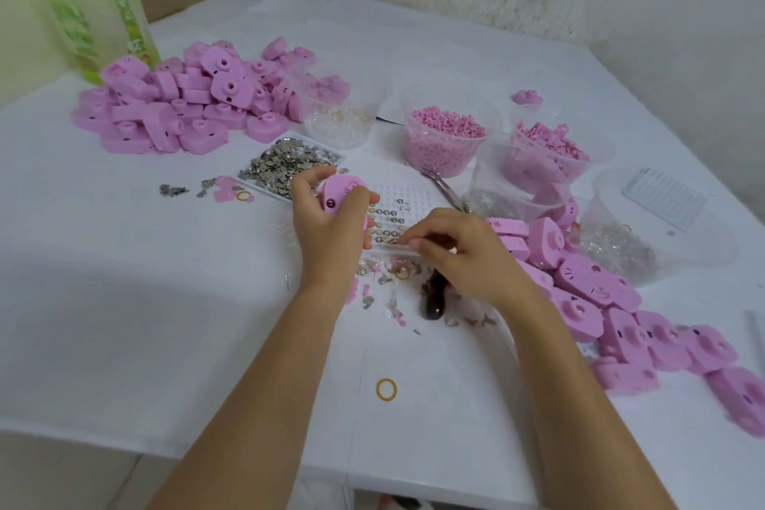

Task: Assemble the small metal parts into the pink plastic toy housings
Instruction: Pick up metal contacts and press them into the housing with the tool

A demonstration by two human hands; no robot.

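Observation:
My left hand [327,228] grips a pink plastic housing [341,193] above the table's middle. Just to its right lies a white grid tray [403,199] with small round metal parts [387,226] in its cells. My right hand [455,250] reaches over the tray's near edge with fingertips pinched together; what they pinch is too small to make out. A tray of loose metal pieces [285,164] lies behind my left hand. One heap of pink housings [186,108] is at the back left, another heap of housings [612,302] at the right.
Clear cups hold pink pellets [445,141], pink bits [546,149] and clear pieces [339,116]. Tweezers [443,186] lie behind the grid tray. A dark tool [434,298] and scattered small parts lie under my right hand. A yellow rubber band [386,389] lies nearer. A green bag [95,8] stands far left.

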